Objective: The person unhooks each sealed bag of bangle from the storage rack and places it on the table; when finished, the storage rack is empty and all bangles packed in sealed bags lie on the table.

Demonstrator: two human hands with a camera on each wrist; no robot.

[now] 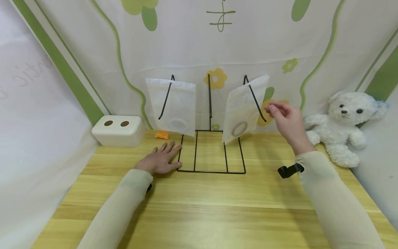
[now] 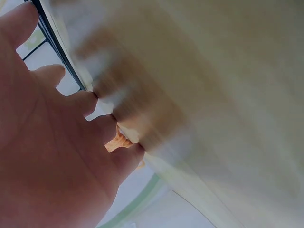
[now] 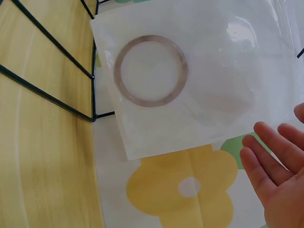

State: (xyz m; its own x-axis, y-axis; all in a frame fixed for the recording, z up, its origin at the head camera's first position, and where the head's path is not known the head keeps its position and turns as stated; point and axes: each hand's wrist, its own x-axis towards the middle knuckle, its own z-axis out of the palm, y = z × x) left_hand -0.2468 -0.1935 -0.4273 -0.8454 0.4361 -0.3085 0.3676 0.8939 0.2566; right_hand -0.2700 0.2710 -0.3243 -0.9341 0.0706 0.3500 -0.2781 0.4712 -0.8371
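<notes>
A black wire rack (image 1: 211,172) stands on the table, with one translucent white bag (image 1: 183,100) on its left hook and another (image 1: 239,107) on its right hook. A round bangle-like ring (image 3: 118,71) shows through the right bag; a paler round shape shows in the left one. My left hand (image 1: 160,160) rests on the tabletop with fingers spread, thumb and fingertips at the left side of the rack base. Just right of the right hook's tip, my right hand (image 1: 287,121) is raised, its fingers loosely bent and holding nothing.
Behind my left hand lies a small orange object (image 1: 162,135). At the back left is a white box (image 1: 119,136) with two round holes. A white teddy bear (image 1: 340,121) sits at the right. A patterned curtain (image 1: 186,45) hangs behind the rack.
</notes>
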